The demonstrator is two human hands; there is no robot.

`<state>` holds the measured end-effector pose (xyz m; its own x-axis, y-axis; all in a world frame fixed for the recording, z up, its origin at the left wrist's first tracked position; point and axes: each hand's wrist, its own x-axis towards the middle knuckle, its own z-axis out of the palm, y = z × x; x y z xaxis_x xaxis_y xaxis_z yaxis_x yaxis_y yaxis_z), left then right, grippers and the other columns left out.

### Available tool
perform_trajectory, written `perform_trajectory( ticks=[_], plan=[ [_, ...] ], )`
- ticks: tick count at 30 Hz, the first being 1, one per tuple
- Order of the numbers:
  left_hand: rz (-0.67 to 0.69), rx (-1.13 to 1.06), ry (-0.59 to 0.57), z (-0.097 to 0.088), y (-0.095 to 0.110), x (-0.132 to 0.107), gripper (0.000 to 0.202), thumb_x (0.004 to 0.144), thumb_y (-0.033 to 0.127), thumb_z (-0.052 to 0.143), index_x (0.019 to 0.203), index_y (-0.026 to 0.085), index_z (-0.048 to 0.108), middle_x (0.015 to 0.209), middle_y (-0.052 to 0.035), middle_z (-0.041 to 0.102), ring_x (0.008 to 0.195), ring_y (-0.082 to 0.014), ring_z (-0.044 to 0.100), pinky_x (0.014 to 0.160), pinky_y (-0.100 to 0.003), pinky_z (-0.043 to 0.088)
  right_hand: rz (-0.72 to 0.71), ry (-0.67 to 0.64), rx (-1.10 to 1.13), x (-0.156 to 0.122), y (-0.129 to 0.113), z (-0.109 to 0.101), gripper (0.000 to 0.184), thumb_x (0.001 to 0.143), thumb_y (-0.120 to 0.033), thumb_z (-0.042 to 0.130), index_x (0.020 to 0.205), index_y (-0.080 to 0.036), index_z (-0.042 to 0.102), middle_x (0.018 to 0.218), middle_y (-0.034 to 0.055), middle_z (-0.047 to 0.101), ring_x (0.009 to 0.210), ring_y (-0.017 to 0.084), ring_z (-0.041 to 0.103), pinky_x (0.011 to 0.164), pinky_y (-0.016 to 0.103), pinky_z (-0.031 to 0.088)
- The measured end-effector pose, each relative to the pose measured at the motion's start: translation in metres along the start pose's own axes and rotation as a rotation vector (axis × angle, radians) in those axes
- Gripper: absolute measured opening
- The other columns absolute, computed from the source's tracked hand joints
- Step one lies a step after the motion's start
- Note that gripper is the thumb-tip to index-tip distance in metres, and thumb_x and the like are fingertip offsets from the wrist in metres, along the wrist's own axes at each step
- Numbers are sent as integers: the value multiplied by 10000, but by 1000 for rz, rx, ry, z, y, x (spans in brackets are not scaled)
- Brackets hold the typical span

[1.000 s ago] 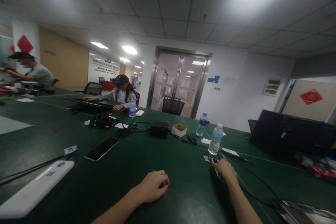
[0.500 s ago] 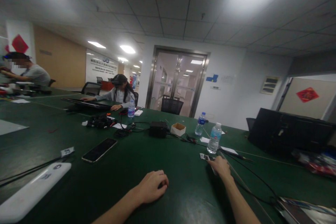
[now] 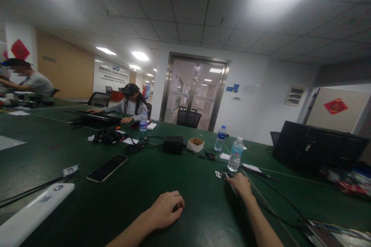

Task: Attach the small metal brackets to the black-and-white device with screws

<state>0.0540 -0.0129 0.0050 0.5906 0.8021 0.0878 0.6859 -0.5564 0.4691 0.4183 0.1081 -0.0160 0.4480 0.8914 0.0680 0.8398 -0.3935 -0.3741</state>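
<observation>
My left hand (image 3: 165, 209) rests on the green table (image 3: 185, 185) with its fingers curled under into a loose fist; nothing shows in it. My right hand (image 3: 240, 183) lies further out to the right, fingers bent down over a small dark object whose end, a little white-and-black piece (image 3: 219, 174), sticks out to the left. A thin black cable (image 3: 278, 197) runs past that hand. A water bottle (image 3: 235, 154) stands just beyond it.
A phone (image 3: 107, 168) lies face up at the left, with a white flat device (image 3: 31, 216) nearer me. Further off are a black box (image 3: 173, 144), a small cardboard box (image 3: 195, 144), a second bottle (image 3: 219, 138) and a black case (image 3: 315, 148). Two people (image 3: 130, 104) sit at the far left.
My right hand has slid a little to the left and away from me with the small object. The left hand has stayed put.
</observation>
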Motion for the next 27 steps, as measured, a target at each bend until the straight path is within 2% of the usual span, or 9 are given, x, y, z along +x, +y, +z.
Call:
perform_trajectory(
  ticks=[9,14,21,27],
  plan=[
    [5,51,12,-3,5,-2,184,894,228,502,1010,225,645,1006,-23,634,906,-177,596,777,-268,449,3,-13,-28,-8,-7,-9,436,799,-428,596,1085,-101,632,1116,228,638,1038,361,637,782,383,511],
    [11,38,9,-2,4,-2,181,897,226,502,1001,217,651,1013,-25,635,920,-181,597,787,-270,453,48,43,-47,-19,-15,-17,394,839,-372,560,1117,-92,579,1180,223,580,1088,375,604,824,414,503],
    [-5,9,4,-3,4,-3,197,905,245,495,1022,226,652,1026,-29,630,912,-182,594,772,-277,455,-27,94,-85,-21,-14,-7,359,834,-234,567,1159,-102,491,1215,222,519,1062,332,619,835,399,486],
    [-5,-11,-2,-3,3,-3,193,903,245,506,1033,237,648,1037,-23,626,926,-191,592,782,-288,455,-51,82,-96,-24,-18,-12,323,840,-174,509,1149,-100,458,1193,205,518,1057,332,615,814,392,484]
  ],
)
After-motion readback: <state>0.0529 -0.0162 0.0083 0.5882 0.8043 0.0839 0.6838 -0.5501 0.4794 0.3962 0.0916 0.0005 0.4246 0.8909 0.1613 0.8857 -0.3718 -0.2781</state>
